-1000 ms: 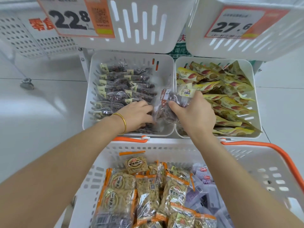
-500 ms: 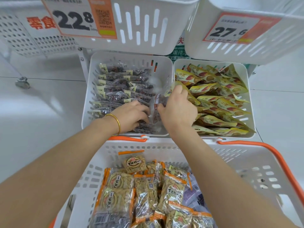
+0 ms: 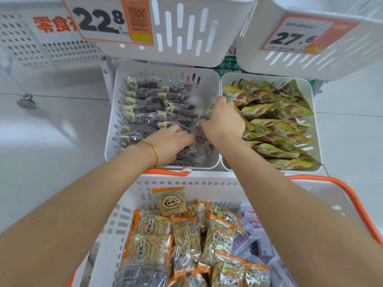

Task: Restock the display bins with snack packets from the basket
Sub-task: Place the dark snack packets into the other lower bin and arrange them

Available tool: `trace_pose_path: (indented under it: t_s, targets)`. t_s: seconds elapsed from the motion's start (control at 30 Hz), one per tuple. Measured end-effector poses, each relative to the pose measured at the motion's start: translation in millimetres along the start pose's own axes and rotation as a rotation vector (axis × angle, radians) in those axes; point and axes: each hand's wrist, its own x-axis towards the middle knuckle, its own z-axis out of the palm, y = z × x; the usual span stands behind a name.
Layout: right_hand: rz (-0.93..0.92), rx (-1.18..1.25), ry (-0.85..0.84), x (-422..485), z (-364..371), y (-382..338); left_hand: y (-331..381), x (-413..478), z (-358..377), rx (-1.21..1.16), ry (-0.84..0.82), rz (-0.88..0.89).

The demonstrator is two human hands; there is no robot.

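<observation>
Both my hands are inside the left white display bin (image 3: 116,112), which holds several clear packets of dark snacks (image 3: 149,117). My right hand (image 3: 222,121) grips an upright clear packet of dark snacks (image 3: 200,134) at the bin's right side. My left hand (image 3: 170,141), with a gold bangle on the wrist, has its fingers curled down among the packets at the bin's front, touching the held packet. Below, the white basket (image 3: 323,195) with orange handles carries orange-edged nut packets (image 3: 186,230) and purple packets (image 3: 252,239).
The right display bin (image 3: 315,129) is filled with yellow packets (image 3: 275,125). Two upper white bins (image 3: 186,30) with price tags 22.8 and 27.6 overhang the lower ones. A pale floor and a rack caster (image 3: 26,100) lie to the left.
My right hand has carried the clear packet down and left from the divider into the left bin. My left hand has stayed at the bin's front, pushing among the packets.
</observation>
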Motion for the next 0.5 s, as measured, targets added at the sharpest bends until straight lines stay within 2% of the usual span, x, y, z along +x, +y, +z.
trace_pose_path:
  t_s: [0.1, 0.17, 0.23, 0.3, 0.4, 0.5]
  targets:
    - [-0.039, 0.103, -0.069, -9.8, 0.1, 3.6, 5.0, 2.9, -2.2, 0.088, -0.071, -0.01]
    - [-0.095, 0.082, -0.145, -19.0, 0.0, 5.2, 10.3, 5.3, -4.3, 0.182, -0.149, -0.036]
    - [-0.116, 0.047, -0.138, -27.1, 7.0, 8.6, 10.7, 8.2, -6.4, 0.181, -0.175, -0.038]
    - [-0.09, 0.021, -0.073, -37.0, 19.0, 12.0, 6.8, 7.7, -10.2, 0.062, -0.165, -0.027]
    - [-0.084, -0.188, 0.037, -46.4, 33.1, 11.5, -1.1, 0.4, -20.8, -0.198, -0.134, -0.073]
    - [-0.09, -0.281, -0.109, -42.5, 25.1, 14.2, -3.4, -4.5, -28.1, -0.35, -0.01, -0.117]
